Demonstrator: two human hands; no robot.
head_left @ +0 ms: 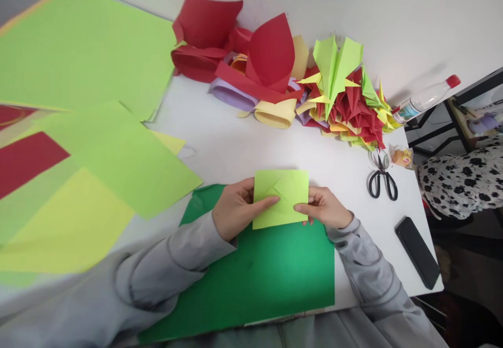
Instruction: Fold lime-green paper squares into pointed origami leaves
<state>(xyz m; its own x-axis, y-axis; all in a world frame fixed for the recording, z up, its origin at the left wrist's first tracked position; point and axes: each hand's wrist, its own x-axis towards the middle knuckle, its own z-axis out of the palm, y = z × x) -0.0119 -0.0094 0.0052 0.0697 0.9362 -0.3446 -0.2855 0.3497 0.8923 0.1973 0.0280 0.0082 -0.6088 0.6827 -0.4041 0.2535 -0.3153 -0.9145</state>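
Note:
A folded piece of lime-green paper, squarish with creases and a pointed flap on its face, is held between my two hands over the dark green sheet. My left hand pinches its left side, thumb lying across the front and fingers behind. On the right edge, my right hand grips it with the thumb in front; some fingertips show below and behind the paper.
Large lime sheets cover the table's left. Rolled red paper and a pile of folded paper shapes stand at the back. Scissors, a black phone, a bottle and a wrapped snack lie right.

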